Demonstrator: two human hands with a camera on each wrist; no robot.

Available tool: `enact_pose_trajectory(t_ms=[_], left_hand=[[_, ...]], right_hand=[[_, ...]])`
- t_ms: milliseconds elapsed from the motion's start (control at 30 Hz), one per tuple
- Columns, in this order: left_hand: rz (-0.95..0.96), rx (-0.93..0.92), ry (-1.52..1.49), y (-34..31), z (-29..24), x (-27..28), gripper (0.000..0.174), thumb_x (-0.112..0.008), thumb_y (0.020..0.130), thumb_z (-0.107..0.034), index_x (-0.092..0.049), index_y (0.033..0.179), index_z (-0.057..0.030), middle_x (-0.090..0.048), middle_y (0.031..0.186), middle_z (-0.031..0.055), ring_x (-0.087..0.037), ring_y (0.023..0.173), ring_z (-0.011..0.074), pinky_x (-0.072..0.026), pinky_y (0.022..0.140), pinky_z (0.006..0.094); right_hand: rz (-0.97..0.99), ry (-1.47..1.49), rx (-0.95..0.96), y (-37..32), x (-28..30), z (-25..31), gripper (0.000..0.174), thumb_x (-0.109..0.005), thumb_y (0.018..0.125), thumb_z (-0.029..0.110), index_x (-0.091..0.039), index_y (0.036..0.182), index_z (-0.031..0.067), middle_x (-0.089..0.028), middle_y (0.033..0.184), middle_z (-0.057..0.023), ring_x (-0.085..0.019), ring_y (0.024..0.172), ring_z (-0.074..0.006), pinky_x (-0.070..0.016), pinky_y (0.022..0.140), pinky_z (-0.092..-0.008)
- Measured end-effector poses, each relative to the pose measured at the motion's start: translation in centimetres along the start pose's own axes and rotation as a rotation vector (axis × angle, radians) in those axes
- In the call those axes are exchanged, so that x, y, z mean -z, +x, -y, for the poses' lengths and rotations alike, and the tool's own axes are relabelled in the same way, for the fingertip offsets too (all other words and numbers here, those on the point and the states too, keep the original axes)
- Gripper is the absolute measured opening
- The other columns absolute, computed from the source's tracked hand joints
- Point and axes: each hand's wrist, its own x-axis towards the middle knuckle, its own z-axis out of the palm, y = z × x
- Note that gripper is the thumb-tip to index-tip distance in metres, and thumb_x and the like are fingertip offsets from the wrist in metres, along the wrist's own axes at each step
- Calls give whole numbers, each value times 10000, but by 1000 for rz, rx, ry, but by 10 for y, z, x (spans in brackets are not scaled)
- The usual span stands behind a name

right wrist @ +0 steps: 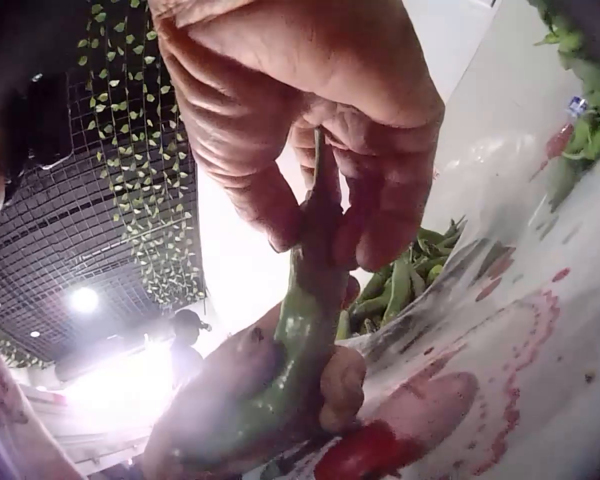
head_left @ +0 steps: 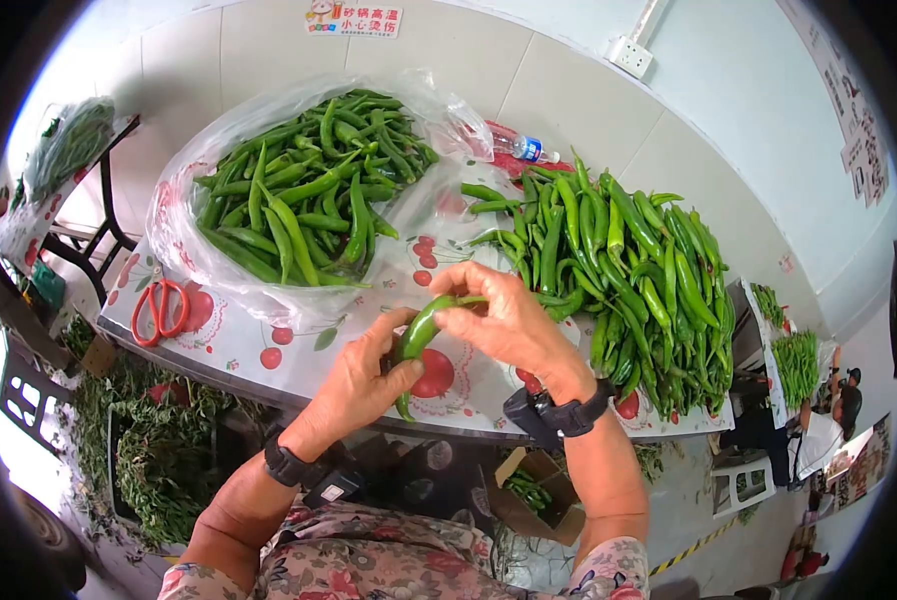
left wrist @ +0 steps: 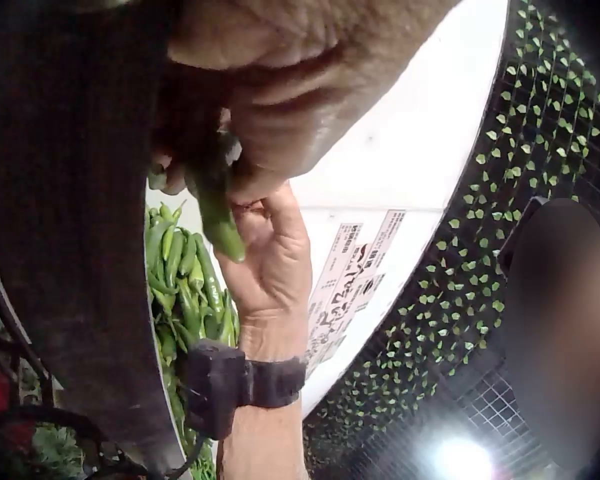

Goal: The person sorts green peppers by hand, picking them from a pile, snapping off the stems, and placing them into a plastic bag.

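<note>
A curved green chili pepper (head_left: pixel 421 331) is held between both hands over the front of the table. My left hand (head_left: pixel 366 375) grips its lower body, thumb across it, with the tip pointing down toward the table edge. At the stem end, my right hand (head_left: pixel 508 318) pinches the pepper; the right wrist view shows thumb and fingers around the base of the stem (right wrist: pixel 320 165). To the right lies a large loose pile of green peppers (head_left: pixel 633 280). Behind the left hand, more peppers (head_left: pixel 308 190) fill a clear plastic bag (head_left: pixel 183 215).
Red-handled scissors (head_left: pixel 160 312) lie at the table's left front edge. A plastic bottle (head_left: pixel 528 149) lies at the back by the wall. Below the table are a cardboard box (head_left: pixel 563 500) with peppers and a heap of leafy stalks (head_left: pixel 163 470). A white stool (head_left: pixel 743 487) stands at right.
</note>
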Motion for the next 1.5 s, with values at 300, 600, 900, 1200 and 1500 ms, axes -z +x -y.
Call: enact_pose_trajectory(t_ms=[300,600,900,1200,1500], left_hand=[[-95,-52,-156,2,8,-1,367,-538,878,-37,-459,1237,-18,-633,872,80,-552,697,132,-469,648,284],[-92,-24,-146,0,3,-2,364,-530,877,-27,-459,1234,-18,-647,897,92,-564,716,146,-470,677,281],[-68,-61,-43,0,6,-1,379,-521,864,-2,-468,1238,-10,-609,937,103,-592,792,157,-481,749,293],[-64,-69,-1,-1,2,-1,401,-533,845,2,-479,1243,-8,-601,965,108,-600,834,165,-477,792,302],[-81,-81,16,-1,-4,-2,429,-563,795,2,-501,1220,-12,-618,979,134,-607,881,213,-475,810,315]], right_hand=[[-542,-731,-357,-2,96,-63,388,-657,789,316,-627,1060,39,-683,913,-182,-663,861,-333,-513,760,-415],[-438,-918,-559,9,84,-83,357,-648,735,368,-671,878,42,-673,886,-204,-646,854,-376,-501,760,-441],[-517,-739,-406,-5,95,-96,281,-610,820,291,-674,888,26,-683,827,-151,-656,793,-294,-493,729,-383],[-377,-903,-481,6,78,-83,272,-646,751,298,-669,856,48,-678,852,-174,-649,830,-355,-498,744,-431],[-351,-990,-468,7,74,-80,289,-625,724,238,-647,944,53,-671,905,-196,-641,877,-371,-502,782,-447]])
